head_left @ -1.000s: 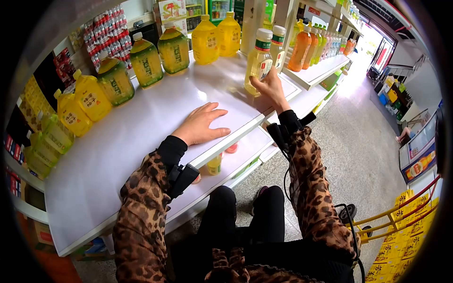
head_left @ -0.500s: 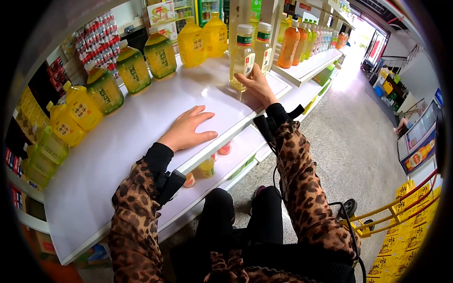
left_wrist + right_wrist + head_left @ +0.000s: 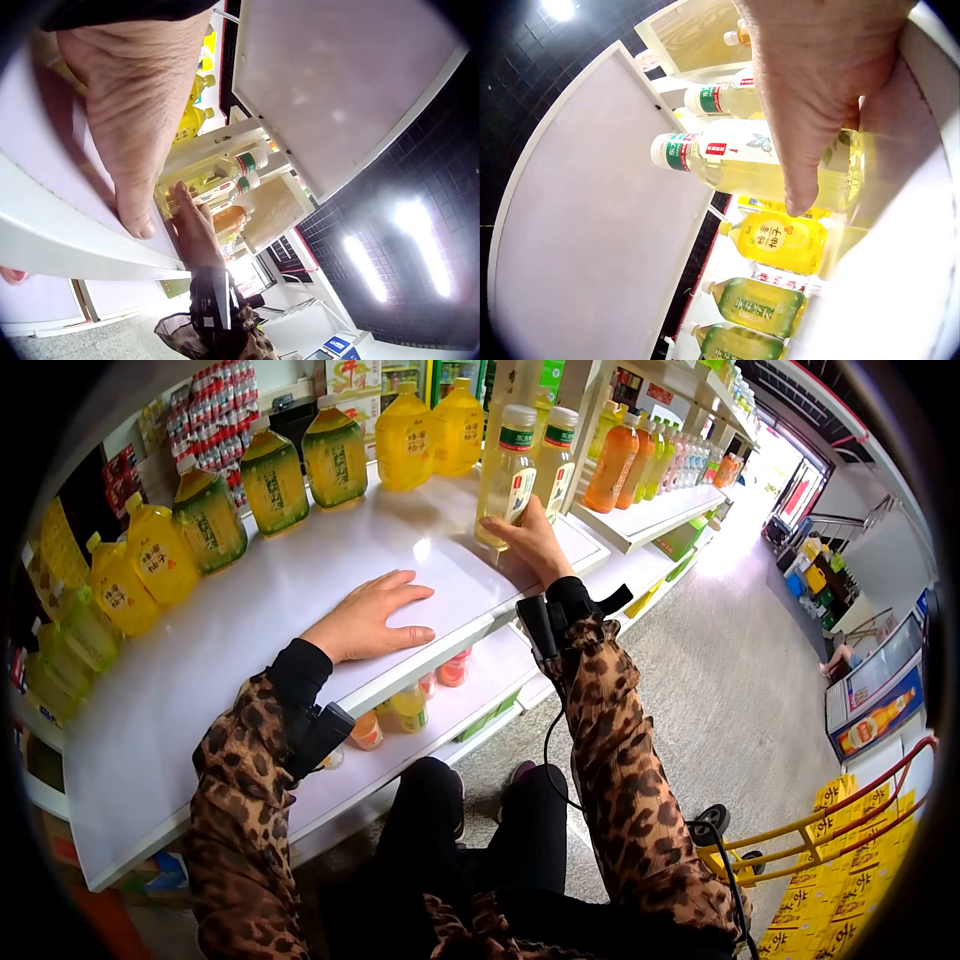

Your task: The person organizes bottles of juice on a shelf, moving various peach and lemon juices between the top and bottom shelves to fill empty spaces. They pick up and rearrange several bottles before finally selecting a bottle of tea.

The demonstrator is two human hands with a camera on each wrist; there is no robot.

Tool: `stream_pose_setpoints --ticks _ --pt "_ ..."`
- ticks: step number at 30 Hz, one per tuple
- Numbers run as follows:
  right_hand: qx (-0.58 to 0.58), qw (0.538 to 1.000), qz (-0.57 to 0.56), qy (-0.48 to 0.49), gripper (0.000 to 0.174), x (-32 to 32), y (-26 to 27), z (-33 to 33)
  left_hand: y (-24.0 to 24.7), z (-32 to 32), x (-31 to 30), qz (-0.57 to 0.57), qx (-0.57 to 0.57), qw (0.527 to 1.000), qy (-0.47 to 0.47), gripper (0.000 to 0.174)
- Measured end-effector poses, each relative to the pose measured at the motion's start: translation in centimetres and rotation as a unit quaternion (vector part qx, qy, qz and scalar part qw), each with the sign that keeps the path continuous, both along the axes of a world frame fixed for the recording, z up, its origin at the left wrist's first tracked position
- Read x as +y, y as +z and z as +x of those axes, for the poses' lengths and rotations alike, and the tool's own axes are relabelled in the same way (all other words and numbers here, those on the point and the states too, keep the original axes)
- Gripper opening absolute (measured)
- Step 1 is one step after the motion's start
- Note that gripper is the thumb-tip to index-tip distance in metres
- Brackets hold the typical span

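A clear bottle of pale yellow drink, with a white cap and green neck band, stands upright near the shelf's right end. My right hand grips its lower part, thumb on the near side and fingers hidden behind. The right wrist view shows the thumb along the label of this bottle. A matching bottle stands right beside it. My left hand rests palm down on the white shelf near its front edge, fingers spread, holding nothing.
Large yellow jugs and green-labelled jugs line the shelf's back edge. Orange bottles stand on the neighbouring shelf at right. Small bottles sit on the lower shelf. A yellow-framed cart is at lower right.
The head view has shifted, so both hands appear further left. My right hand keeps its grip on the bottle, which shows slightly more apart from its neighbour. My left hand stays on the shelf.
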State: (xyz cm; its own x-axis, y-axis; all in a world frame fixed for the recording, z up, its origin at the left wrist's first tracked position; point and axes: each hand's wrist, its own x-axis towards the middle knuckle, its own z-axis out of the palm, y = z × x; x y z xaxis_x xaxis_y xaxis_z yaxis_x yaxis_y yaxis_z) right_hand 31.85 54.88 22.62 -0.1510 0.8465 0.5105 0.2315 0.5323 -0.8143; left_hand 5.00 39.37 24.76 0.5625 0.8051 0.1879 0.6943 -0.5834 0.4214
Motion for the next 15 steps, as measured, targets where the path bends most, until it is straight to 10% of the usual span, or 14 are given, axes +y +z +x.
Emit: stream_pose_setpoints --ticks 15 --pt "0.042 0.999 0.000 0.031 0.058 -0.1 0.1 -0.1 -0.3 -0.2 0.3 0.006 0.013 1.000 -0.006 0.064"
